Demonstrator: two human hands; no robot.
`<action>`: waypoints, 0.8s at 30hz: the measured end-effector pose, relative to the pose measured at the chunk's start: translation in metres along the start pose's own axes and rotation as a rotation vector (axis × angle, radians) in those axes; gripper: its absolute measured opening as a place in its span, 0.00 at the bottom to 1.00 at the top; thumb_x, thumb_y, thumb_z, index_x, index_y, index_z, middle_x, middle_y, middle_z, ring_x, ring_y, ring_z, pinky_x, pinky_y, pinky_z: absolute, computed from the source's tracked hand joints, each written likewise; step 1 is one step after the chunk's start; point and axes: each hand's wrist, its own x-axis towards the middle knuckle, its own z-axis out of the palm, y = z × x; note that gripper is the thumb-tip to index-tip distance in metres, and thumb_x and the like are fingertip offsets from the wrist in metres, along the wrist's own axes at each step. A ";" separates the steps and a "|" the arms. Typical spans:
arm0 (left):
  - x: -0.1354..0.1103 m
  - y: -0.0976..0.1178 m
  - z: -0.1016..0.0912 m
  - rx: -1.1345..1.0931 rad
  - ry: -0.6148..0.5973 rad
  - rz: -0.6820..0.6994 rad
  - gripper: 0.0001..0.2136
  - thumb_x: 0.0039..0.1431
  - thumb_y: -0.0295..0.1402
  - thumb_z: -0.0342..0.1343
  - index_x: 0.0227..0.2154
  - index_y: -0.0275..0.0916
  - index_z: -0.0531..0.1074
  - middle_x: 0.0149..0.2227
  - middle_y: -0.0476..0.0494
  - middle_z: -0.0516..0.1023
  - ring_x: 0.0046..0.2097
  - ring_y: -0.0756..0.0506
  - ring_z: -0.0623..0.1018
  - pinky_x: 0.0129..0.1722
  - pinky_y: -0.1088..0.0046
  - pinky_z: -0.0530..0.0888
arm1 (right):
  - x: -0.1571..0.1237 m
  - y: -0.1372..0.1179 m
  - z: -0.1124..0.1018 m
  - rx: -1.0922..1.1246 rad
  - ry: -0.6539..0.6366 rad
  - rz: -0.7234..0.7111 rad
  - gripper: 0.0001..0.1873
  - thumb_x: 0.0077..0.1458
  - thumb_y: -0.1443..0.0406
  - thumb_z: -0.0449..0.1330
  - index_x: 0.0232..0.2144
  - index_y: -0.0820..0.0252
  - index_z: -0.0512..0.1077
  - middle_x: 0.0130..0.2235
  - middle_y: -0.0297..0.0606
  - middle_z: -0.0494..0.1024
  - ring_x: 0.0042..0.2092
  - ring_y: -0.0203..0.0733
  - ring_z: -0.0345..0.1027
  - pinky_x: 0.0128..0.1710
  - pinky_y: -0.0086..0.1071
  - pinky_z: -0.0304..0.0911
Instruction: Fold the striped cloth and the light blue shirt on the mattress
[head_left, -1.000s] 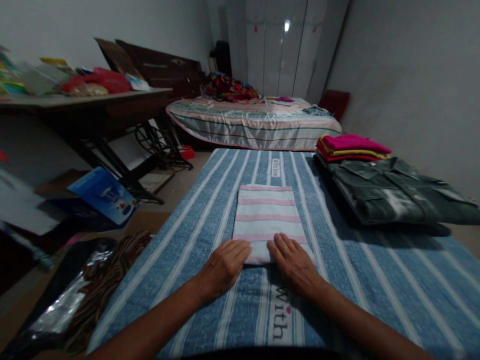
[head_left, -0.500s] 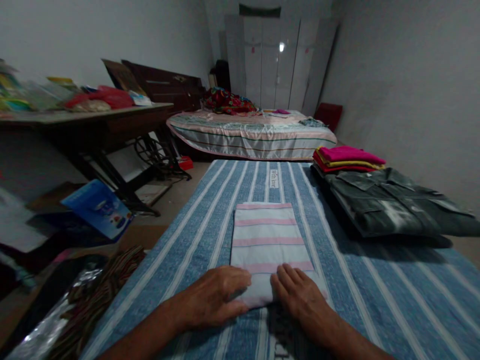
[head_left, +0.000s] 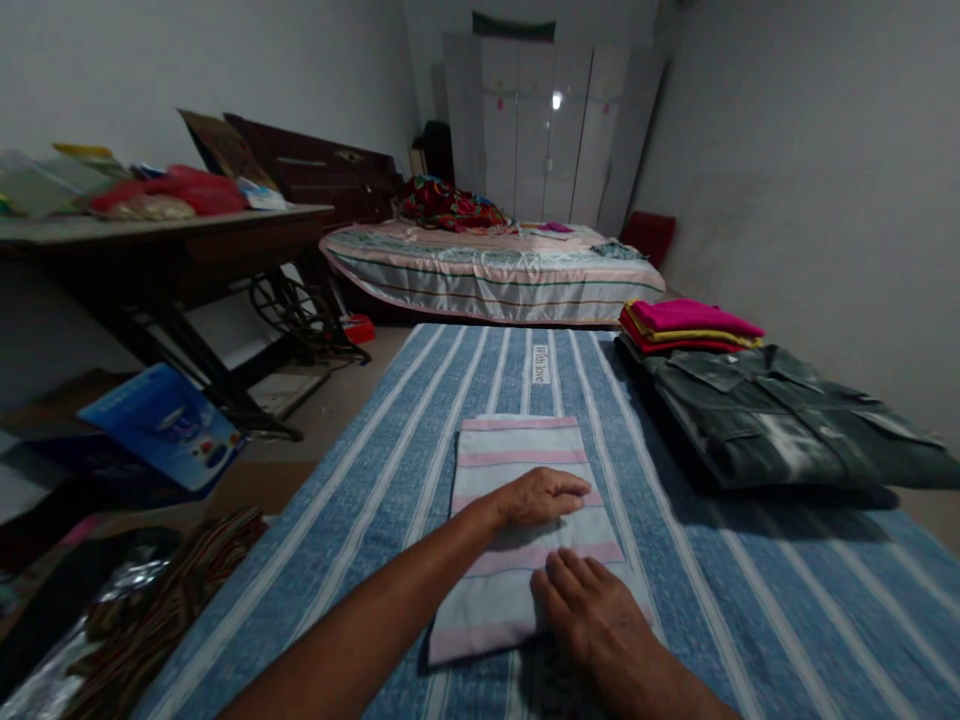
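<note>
folded cloth (head_left: 525,450) white, pink stripes, flat under left hand (head_left: 544,497).

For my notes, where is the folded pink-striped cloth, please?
Head view, centre: the pink-striped cloth lies on the blue striped bedspread under the left hand and right hand.

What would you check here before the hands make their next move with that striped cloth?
1. Left hand lies flat on the folded striped cloth: ok.
2. Right hand rests on the cloth's near edge, fingers spread: ok.
3. Cloth lies on the blue striped blanket: ok.
4. Green shirt and folded stack lie apart from the cloth, to its right: ok.
5. Layers under the cloth are even: cannot tell.
</note>
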 end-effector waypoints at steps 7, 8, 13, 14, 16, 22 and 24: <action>0.000 -0.005 -0.014 -0.180 -0.073 -0.079 0.15 0.57 0.33 0.53 0.45 0.36 0.77 0.48 0.40 0.78 0.50 0.40 0.76 0.52 0.66 0.68 | 0.050 0.033 -0.068 0.293 -0.482 0.103 0.10 0.52 0.74 0.54 0.35 0.59 0.71 0.34 0.38 0.77 0.34 0.44 0.72 0.32 0.32 0.60; -0.002 -0.007 -0.021 -0.220 -0.070 -0.106 0.15 0.58 0.36 0.52 0.44 0.36 0.77 0.47 0.38 0.78 0.49 0.41 0.76 0.51 0.66 0.69 | 0.060 0.043 -0.079 0.332 -0.499 0.106 0.11 0.52 0.74 0.52 0.34 0.60 0.72 0.34 0.38 0.77 0.34 0.43 0.72 0.32 0.31 0.59; -0.032 -0.026 -0.069 -0.711 0.085 -0.364 0.28 0.53 0.55 0.53 0.39 0.32 0.75 0.42 0.32 0.79 0.44 0.40 0.79 0.48 0.64 0.71 | 0.126 0.105 -0.092 0.763 -0.633 0.089 0.08 0.48 0.74 0.55 0.28 0.63 0.73 0.26 0.32 0.73 0.29 0.36 0.66 0.28 0.26 0.56; -0.040 -0.030 -0.077 -0.781 0.133 -0.405 0.30 0.52 0.58 0.51 0.40 0.32 0.75 0.42 0.32 0.79 0.43 0.40 0.79 0.47 0.64 0.72 | 0.141 0.118 -0.086 0.866 -0.686 0.143 0.07 0.47 0.73 0.56 0.29 0.63 0.74 0.26 0.31 0.72 0.28 0.35 0.65 0.27 0.25 0.56; -0.055 -0.037 -0.088 -0.856 0.245 -0.413 0.34 0.52 0.62 0.46 0.44 0.33 0.73 0.42 0.33 0.79 0.43 0.39 0.79 0.46 0.62 0.73 | 0.167 0.142 -0.070 0.995 -0.743 0.302 0.06 0.46 0.71 0.57 0.29 0.65 0.74 0.24 0.30 0.71 0.26 0.34 0.63 0.26 0.25 0.56; -0.072 -0.045 -0.089 -0.852 0.380 -0.323 0.32 0.49 0.58 0.55 0.45 0.32 0.72 0.40 0.32 0.80 0.43 0.37 0.79 0.44 0.61 0.74 | 0.208 0.183 -0.008 0.901 -0.595 0.428 0.05 0.44 0.69 0.61 0.20 0.66 0.70 0.19 0.26 0.64 0.25 0.30 0.58 0.25 0.24 0.51; -0.068 -0.047 -0.085 -0.780 0.464 -0.367 0.26 0.45 0.46 0.65 0.43 0.32 0.74 0.38 0.34 0.81 0.40 0.38 0.80 0.41 0.64 0.74 | 0.206 0.189 0.007 0.884 -0.574 0.458 0.06 0.44 0.66 0.63 0.22 0.65 0.72 0.20 0.27 0.66 0.26 0.31 0.59 0.25 0.24 0.52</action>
